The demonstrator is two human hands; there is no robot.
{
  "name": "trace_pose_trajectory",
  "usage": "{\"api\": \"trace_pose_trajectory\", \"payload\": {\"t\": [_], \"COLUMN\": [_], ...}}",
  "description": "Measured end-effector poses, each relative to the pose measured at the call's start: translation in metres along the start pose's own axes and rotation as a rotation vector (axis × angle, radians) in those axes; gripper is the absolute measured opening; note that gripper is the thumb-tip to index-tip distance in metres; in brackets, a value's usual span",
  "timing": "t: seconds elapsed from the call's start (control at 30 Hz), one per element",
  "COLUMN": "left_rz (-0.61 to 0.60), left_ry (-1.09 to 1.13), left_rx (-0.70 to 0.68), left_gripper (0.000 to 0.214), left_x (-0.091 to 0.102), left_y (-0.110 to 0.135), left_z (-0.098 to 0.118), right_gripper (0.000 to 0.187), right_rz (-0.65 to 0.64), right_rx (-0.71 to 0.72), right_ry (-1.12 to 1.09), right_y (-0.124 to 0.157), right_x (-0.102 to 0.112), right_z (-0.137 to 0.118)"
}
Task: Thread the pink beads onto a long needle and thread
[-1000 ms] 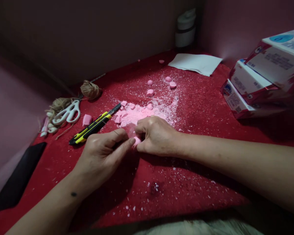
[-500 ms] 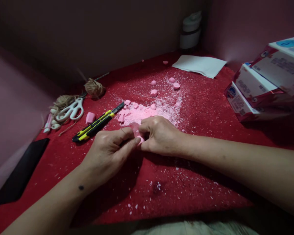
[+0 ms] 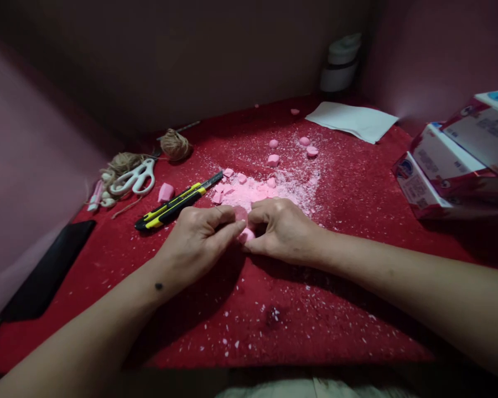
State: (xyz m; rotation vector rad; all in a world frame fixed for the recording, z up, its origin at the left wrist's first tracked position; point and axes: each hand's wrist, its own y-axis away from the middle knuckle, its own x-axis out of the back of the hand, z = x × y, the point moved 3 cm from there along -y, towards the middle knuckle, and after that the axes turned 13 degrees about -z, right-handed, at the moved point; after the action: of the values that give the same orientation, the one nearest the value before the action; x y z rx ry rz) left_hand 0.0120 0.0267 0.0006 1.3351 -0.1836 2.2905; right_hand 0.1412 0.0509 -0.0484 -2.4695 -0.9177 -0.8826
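Between the fingertips of both hands is a small rounded piece of pink soap (image 3: 246,236). My left hand (image 3: 203,235) pinches it from the left, thumb on its top edge. From the other side my right hand (image 3: 284,229) has its fingers curled against it, partly hiding it. Just beyond my hands lies a heap of pink shavings and crumbs (image 3: 253,192). A black and yellow utility knife (image 3: 176,203) rests left of the heap, blade extended, near a pink soap chunk (image 3: 166,192).
White scissors (image 3: 135,178) and a twine ball (image 3: 175,145) sit at the left. A black flat object (image 3: 50,276) lies nearer. White paper (image 3: 352,120), a lidded container (image 3: 340,63) and stacked boxes (image 3: 444,166) stand back and right. Rounded pink pieces (image 3: 273,160) dot the red tabletop (image 3: 357,188).
The camera view has turned a little left, so everything appears shifted to the right. More of the pink piece shows between my fingers; both hands keep their grip on it.
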Motion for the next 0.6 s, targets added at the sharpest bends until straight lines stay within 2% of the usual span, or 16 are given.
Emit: {"api": "trace_pose_trajectory", "payload": {"t": [0.1, 0.37, 0.6], "left_rz": [-0.043, 0.051, 0.036], "left_ry": [0.0, -0.194, -0.186], "left_rx": [0.024, -0.076, -0.024], "left_gripper": [0.028, 0.026, 0.022], "left_x": [0.001, 0.004, 0.003], "left_y": [-0.001, 0.0, -0.002], "left_z": [0.0, 0.003, 0.002], "right_gripper": [0.018, 0.016, 0.012], "right_rz": [-0.009, -0.146, -0.219], "right_rx": [0.01, 0.04, 0.089], "right_ry": [-0.015, -0.061, -0.049], "right_y": [0.001, 0.0, 0.004], "right_x": [0.002, 0.008, 0.012], "right_z": [0.0, 0.004, 0.001]}}
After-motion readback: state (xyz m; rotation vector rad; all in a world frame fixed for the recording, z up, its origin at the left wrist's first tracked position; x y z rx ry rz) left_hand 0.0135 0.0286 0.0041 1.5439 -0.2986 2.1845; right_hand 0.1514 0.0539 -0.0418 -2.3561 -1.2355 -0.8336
